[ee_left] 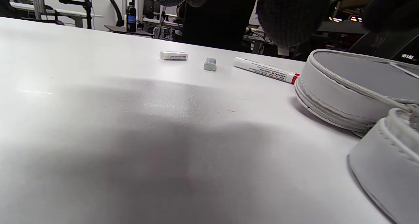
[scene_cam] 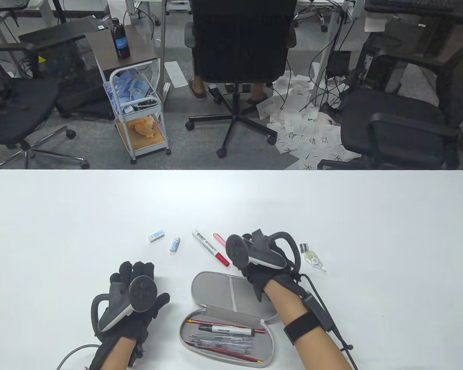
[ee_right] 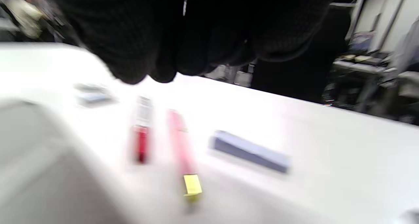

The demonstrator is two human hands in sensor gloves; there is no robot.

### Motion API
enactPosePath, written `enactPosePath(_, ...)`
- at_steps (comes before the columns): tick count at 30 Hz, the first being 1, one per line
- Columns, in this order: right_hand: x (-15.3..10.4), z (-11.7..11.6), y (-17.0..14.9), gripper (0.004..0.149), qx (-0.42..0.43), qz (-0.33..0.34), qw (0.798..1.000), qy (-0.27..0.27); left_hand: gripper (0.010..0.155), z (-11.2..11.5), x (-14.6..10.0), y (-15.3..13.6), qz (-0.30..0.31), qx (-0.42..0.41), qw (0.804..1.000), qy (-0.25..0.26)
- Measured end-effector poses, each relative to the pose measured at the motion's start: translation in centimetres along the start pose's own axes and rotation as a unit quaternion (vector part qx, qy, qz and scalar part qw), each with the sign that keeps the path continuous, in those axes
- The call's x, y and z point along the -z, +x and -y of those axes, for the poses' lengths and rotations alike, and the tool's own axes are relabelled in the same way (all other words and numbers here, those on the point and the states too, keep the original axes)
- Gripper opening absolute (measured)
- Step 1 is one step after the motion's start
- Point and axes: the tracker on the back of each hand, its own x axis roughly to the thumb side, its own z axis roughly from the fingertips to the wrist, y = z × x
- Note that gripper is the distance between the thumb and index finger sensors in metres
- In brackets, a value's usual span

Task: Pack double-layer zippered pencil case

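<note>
The grey zippered pencil case [scene_cam: 231, 289] lies open at the front middle of the table. Its near half [scene_cam: 225, 339] holds several pens and pencils. My left hand [scene_cam: 133, 271] rests empty on the table left of the case, fingers spread. My right hand [scene_cam: 249, 237] is over the case's far edge, beside a red-capped marker [scene_cam: 210, 247] and a pink pen [scene_cam: 219, 239]. In the blurred right wrist view its fingers [ee_right: 154, 53] hang bent above the marker [ee_right: 140, 132], the pink pen [ee_right: 181, 152] and a blue-grey block [ee_right: 250, 151], holding nothing.
A white eraser [scene_cam: 156, 235] and a small blue-white eraser [scene_cam: 174, 244] lie left of the marker. A correction tape [scene_cam: 312, 259] lies right of my right hand. The left wrist view shows the erasers [ee_left: 173, 55], the marker [ee_left: 266, 70] and the case [ee_left: 353, 86].
</note>
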Motion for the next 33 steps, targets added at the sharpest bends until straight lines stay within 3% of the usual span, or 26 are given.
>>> enactPosePath(2, 2.0, -1.6, 0.3, 0.039, -0.027, -0.007, 0.998, 0.055, 0.089, 0.2, 0.1, 0.0, -0.001, 0.005, 1.0, -0.004)
enactPosePath(5, 3.3, -3.2, 1.0, 0.04, -0.053, -0.013, 0.995, 0.079, 0.089, 0.4, 0.3, -0.1, -0.001, 0.001, 1.0, -0.01)
enactPosePath(14, 4.0, -5.6, 1.2, 0.044, -0.082, -0.012, 0.987, 0.138, 0.089, 0.3, 0.2, 0.1, 0.005, -0.002, 1.0, -0.008)
enactPosePath(20, 4.4, -5.8, 0.7, 0.043, -0.053, -0.018, 0.986, 0.157, 0.09, 0.6, 0.4, -0.3, 0.002, -0.011, 1.0, -0.016)
enactPosePath(26, 4.0, -5.4, 0.3, 0.046, -0.054, -0.01, 0.989, 0.136, 0.09, 0.7, 0.4, -0.1, 0.005, -0.011, 1.0, -0.021)
enactPosePath(30, 2.8, -3.2, -1.7, 0.047, 0.01, -0.005, 0.996, 0.088, 0.09, 0.7, 0.4, 0.0, 0.007, -0.005, 1.0, -0.022)
enactPosePath(33, 0.3, -1.1, -3.4, 0.047, 0.097, 0.013, 0.994, 0.059, 0.09, 0.7, 0.5, 0.1, 0.01, -0.005, 1.0, -0.021)
